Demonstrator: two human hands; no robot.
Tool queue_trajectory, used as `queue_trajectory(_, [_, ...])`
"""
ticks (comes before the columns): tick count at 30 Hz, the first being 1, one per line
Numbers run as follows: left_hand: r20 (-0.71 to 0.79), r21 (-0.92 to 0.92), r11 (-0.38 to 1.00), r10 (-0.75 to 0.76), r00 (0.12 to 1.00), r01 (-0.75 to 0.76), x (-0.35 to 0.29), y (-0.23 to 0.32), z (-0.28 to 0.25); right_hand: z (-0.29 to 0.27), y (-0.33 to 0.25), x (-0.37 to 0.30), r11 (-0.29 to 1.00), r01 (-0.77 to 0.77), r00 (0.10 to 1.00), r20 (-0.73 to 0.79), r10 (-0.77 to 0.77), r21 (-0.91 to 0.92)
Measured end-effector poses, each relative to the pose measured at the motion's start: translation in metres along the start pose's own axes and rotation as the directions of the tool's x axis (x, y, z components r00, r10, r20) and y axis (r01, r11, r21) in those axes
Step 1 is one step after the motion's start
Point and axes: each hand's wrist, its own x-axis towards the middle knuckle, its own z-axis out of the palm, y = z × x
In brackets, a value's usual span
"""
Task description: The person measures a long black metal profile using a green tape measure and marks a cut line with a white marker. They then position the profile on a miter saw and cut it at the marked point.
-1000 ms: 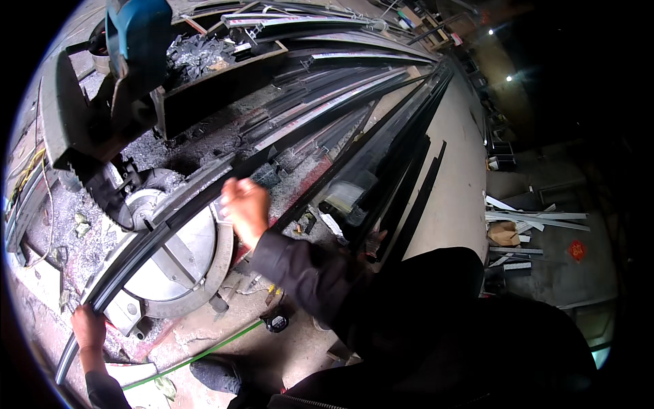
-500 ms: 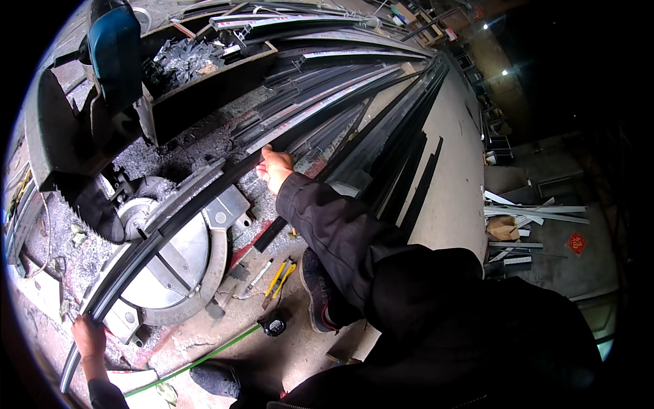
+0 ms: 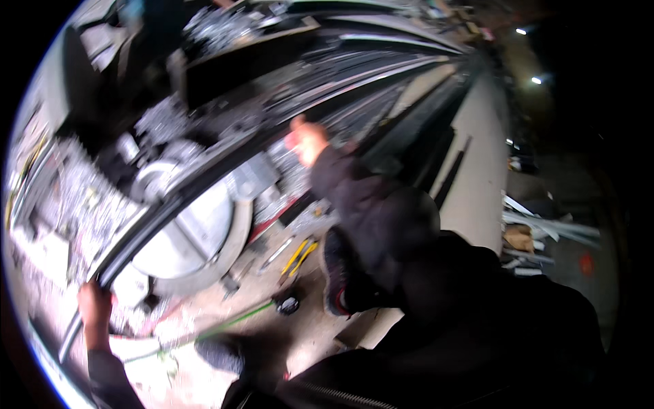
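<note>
A long dark metal profile [image 3: 184,187] lies slantwise across the round base of a mitre saw [image 3: 194,235]. At the lower left my left hand [image 3: 95,305] is closed round the profile, whose end runs on past it. Farther up, my right hand [image 3: 310,140] is at the profile's near edge with its fingers curled, blurred by motion. The thumb points up along the profile and the fingertips are partly hidden. Raised above the base at the upper left is the dark saw head [image 3: 146,61], its blade smeared.
Several dark profiles [image 3: 381,88] fan out at the top. A trough [image 3: 248,58] with scraps stands behind the saw. On the floor near my shoe [image 3: 335,262] lie yellow-handled cutters [image 3: 298,257] and a tape measure [image 3: 287,303] with its green tape drawn out. White strips [image 3: 552,221] lie at right.
The whole view has shifted, so the saw, tools and profile sit farther right, and the picture is blurred. Both hands stay at the profile; the saw head appears raised as before.
</note>
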Motion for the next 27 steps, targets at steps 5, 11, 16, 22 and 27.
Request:
queue_trajectory(5, [0.070, 0.004, 0.999, 0.039, 0.997, -0.039, 0.012, 0.031, -0.032, -0.043, 0.009, 0.017, 0.976, -0.052, 0.987, 0.160, 0.018, 0.212])
queue_trajectory(11, [-0.025, 0.063, 0.995, 0.080, 0.996, -0.079, -0.004, 0.015, -0.028, -0.018, 0.002, 0.022, 0.986, -0.072, 0.995, 0.084, 0.060, 0.148])
queue_trajectory(16, [0.043, 0.049, 0.996, 0.073, 0.996, -0.075, -0.001, 0.031, -0.043, -0.022, -0.002, 0.021, 0.983, -0.082, 0.993, 0.091, 0.068, 0.162])
queue_trajectory(22, [0.022, 0.052, 0.994, 0.094, 0.995, -0.095, -0.002, 0.026, -0.039, -0.019, -0.002, 0.014, 0.988, -0.051, 0.995, 0.089, 0.038, 0.144])
queue_trajectory(27, [0.032, 0.045, 0.995, 0.090, 0.995, -0.091, -0.005, 0.026, -0.046, -0.017, -0.001, 0.011, 0.989, -0.054, 0.994, 0.099, 0.040, 0.141])
